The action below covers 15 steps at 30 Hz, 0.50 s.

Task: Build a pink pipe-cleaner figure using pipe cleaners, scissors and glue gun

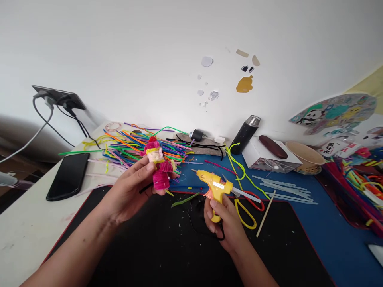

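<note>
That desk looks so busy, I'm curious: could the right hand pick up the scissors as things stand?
Probably not: the right hand is wrapped around the yellow glue gun, whose glue stick partly overlaps the scissors in view. They do lie close by, though.

Lettering visible from where I stand: on the white packet beyond the right-hand part of the table's far edge, large black Chinese characters, the last two reading 开水 and the first unclear; red print beside them is illegible. The white label on the yellow glue gun, over the black mat's far edge, bears marks too small to read.
</note>
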### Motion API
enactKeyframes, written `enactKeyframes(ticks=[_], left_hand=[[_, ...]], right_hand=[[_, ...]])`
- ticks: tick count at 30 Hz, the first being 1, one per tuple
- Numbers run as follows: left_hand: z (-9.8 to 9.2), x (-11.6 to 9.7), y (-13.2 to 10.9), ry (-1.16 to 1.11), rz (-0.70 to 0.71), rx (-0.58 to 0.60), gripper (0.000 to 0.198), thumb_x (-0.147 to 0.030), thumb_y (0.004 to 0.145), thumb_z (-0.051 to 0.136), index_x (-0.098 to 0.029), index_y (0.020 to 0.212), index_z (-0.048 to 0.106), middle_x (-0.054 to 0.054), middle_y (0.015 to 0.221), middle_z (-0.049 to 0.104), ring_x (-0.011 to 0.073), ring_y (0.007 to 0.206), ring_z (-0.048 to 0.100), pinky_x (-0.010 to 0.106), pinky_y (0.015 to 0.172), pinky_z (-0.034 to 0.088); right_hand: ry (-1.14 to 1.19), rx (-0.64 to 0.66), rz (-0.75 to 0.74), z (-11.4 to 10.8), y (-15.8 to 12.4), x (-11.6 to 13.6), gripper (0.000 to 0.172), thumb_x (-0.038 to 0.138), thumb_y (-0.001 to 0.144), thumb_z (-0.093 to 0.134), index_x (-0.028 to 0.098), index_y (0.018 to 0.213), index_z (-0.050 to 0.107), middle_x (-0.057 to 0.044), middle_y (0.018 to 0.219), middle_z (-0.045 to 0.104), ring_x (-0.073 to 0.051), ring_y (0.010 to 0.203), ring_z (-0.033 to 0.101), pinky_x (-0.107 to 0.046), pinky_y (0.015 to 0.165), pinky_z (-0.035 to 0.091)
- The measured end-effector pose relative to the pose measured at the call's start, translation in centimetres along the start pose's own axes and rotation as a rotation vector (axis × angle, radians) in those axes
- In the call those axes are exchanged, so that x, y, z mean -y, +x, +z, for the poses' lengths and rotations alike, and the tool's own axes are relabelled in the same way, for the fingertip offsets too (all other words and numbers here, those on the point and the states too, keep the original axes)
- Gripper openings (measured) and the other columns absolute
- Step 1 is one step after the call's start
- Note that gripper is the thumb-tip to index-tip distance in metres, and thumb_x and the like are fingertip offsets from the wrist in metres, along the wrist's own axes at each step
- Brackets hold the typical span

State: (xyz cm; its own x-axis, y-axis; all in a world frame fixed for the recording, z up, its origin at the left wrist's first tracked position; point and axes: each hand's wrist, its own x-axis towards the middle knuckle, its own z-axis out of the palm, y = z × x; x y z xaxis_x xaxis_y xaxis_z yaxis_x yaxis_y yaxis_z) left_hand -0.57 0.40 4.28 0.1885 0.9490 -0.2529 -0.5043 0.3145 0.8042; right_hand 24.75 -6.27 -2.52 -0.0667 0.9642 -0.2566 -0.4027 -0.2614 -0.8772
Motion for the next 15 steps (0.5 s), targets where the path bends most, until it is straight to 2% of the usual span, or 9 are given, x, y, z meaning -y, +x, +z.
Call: enactKeyframes(ticks=[2, 5, 8, 11, 15], left_hand=[[0.3, -0.2, -0.4, -0.020, 0.021, 0.052, 0.046, -0.046, 0.071, 0.099, -0.018, 0.104, 0.083, 0.012, 0.095, 0.084, 0.0288, 0.083, 0.082, 0.023, 0.052, 0.063], [1.0, -0.3, -1.1, -0.074, 0.049, 0.115, 0.044, -0.043, 0.069, 0.101, -0.018, 0.101, 0.083, 0.009, 0.090, 0.083, 0.0257, 0.075, 0.080, 0.022, 0.048, 0.061], [1.5, -0.3, -1.6, -0.102, 0.018, 0.164, 0.043, -0.044, 0.070, 0.100, -0.016, 0.100, 0.084, 0.010, 0.084, 0.082, 0.0223, 0.067, 0.077, 0.022, 0.047, 0.060], [1.6, 0.0, -2.0, -0.112, -0.015, 0.181, 0.041, -0.044, 0.071, 0.100, -0.017, 0.098, 0.084, 0.010, 0.083, 0.081, 0.0223, 0.066, 0.077, 0.022, 0.047, 0.060], [2.0, 0.3, -2.0, -0.130, -0.036, 0.195, 0.042, -0.044, 0.071, 0.100, -0.018, 0.099, 0.082, 0.008, 0.085, 0.081, 0.0231, 0.069, 0.078, 0.021, 0.046, 0.058]], right_hand=[[0.030, 0.016, 0.011, 0.7, 0.5, 0.3, 0.046, 0.052, 0.088, 0.085, 0.022, 0.081, 0.052, 0.009, 0.054, 0.053, -0.003, 0.032, 0.036, -0.017, 0.034, 0.018], [0.058, 0.023, 0.043, 1.8, 1.1, 0.5, 0.046, 0.051, 0.089, 0.084, 0.021, 0.077, 0.051, 0.009, 0.050, 0.052, -0.003, 0.031, 0.037, -0.017, 0.037, 0.022], [0.095, 0.012, 0.052, 2.6, 1.7, 0.2, 0.046, 0.051, 0.086, 0.087, 0.021, 0.077, 0.053, 0.007, 0.053, 0.058, -0.005, 0.033, 0.046, -0.017, 0.035, 0.023], [0.131, 0.060, 0.051, 3.4, 2.2, -0.3, 0.046, 0.053, 0.085, 0.087, 0.019, 0.078, 0.056, 0.004, 0.058, 0.064, -0.009, 0.035, 0.055, -0.017, 0.034, 0.027], [0.187, 0.099, 0.031, 4.5, 2.7, -0.5, 0.040, 0.051, 0.088, 0.084, 0.019, 0.086, 0.059, 0.002, 0.066, 0.070, -0.010, 0.037, 0.060, -0.017, 0.034, 0.033]])
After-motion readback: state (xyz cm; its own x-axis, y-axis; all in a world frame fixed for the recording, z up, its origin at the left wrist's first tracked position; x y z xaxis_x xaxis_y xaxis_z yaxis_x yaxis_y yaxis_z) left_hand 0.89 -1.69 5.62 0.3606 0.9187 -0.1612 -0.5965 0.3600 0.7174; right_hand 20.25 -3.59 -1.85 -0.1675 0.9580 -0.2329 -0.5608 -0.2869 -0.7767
